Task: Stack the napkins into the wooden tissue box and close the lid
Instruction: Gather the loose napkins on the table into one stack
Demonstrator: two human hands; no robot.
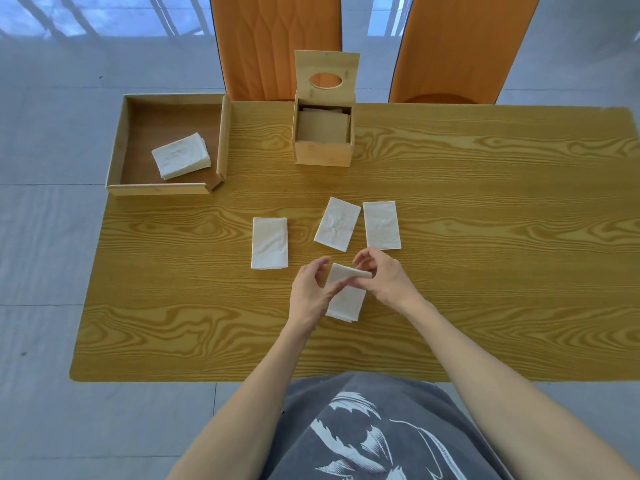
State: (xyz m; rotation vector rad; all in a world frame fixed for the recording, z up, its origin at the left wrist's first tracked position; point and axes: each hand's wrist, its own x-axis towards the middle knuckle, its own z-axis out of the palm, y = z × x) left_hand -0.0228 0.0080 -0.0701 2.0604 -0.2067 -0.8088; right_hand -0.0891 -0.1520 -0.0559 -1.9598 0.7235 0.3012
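Note:
The wooden tissue box [322,153] stands at the table's far middle, its lid [326,76] with an oval hole tilted up and open. Three folded white napkins lie flat before me: one at the left [269,243], one in the middle [337,224], one at the right [381,225]. A fourth napkin [346,301] lies nearest me. My right hand [382,277] pinches its far edge, lifting it off the table. My left hand [310,291] touches the napkin's left side with its fingers.
A shallow wooden tray [166,189] at the far left holds a stack of napkins [181,160]. Two orange chairs [277,43] stand behind the table. The wooden table [485,237] ends close to my body.

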